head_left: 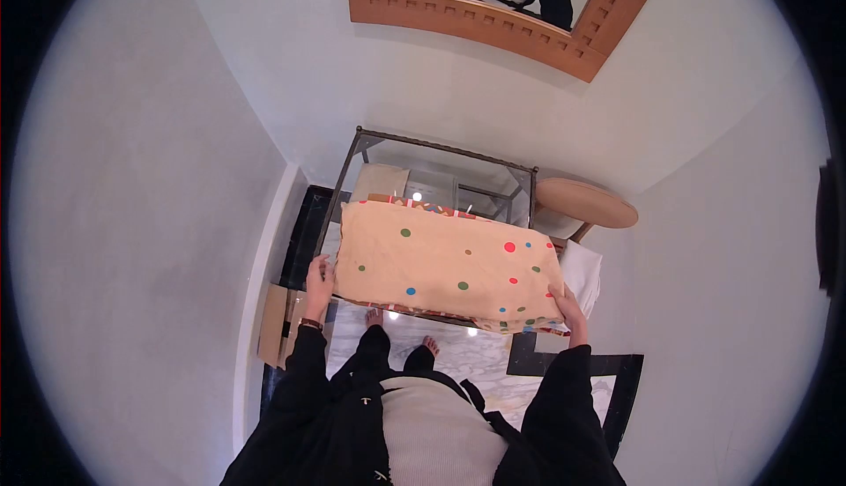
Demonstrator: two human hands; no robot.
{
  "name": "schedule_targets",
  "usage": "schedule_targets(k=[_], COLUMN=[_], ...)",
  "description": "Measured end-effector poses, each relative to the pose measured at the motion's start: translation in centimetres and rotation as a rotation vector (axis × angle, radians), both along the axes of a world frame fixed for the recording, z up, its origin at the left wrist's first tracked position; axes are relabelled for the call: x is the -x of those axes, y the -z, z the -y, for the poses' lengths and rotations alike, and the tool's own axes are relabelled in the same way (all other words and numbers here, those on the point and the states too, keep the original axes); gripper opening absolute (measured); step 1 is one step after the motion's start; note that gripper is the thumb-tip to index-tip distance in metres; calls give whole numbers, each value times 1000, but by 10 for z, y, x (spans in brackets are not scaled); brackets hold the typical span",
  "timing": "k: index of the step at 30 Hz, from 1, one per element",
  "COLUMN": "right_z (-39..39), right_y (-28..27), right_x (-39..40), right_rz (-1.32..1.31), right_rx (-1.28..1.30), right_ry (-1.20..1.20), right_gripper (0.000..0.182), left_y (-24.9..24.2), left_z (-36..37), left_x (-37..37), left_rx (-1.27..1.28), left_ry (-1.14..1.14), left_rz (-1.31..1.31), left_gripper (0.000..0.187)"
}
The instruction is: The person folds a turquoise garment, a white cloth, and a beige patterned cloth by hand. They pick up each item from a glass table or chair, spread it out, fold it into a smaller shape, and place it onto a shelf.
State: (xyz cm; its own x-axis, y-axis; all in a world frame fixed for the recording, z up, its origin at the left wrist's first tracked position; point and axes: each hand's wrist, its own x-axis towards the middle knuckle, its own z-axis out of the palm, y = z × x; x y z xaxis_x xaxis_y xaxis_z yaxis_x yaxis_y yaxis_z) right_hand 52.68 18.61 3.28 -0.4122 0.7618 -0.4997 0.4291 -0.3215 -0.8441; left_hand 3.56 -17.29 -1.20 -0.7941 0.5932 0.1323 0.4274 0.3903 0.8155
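A folded cream cloth (449,261) with red, green and blue dots lies across a glass-topped table (441,144) with a dark metal frame. Patterned fabric in red and brown shows along its far and near edges. At the cloth's left edge is my left hand (321,281), its fingers loosely bent and slightly apart; whether they touch the fabric is hard to see. My right hand (569,304) grips the near right corner, thumb on top and the other fingers hidden beneath. Below that thumb the layers hang a little unevenly.
A wood-framed mirror (476,14) hangs on the wall beyond the table. To the right stand a round brown seat (586,202) and some white fabric (583,279). A cardboard box (273,323) sits at the left wall. My bare feet are on the marble floor (476,358).
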Motion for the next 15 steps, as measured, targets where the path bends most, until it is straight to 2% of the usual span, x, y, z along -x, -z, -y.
schedule_targets(k=[4,7,14,15], right_z=[0,7,53,59], right_y=[-40,-76,-145,-141], right_x=[24,65,203,222], right_rz=[-88,-162,-250,-152], right_rx=[-59,-90,-248,-293], right_ry=[-1,25,-103,-165], right_gripper=[48,48,55,57], left_y=[7,-13,-18,-19], left_z=[16,18,27,28], left_x=[9,0,0,-1], left_rx=[-131,-177,-143,-148], left_ry=[10,-97,-115,-110], left_rz=[274,576,556,549], left_gripper=[29,30,29,29])
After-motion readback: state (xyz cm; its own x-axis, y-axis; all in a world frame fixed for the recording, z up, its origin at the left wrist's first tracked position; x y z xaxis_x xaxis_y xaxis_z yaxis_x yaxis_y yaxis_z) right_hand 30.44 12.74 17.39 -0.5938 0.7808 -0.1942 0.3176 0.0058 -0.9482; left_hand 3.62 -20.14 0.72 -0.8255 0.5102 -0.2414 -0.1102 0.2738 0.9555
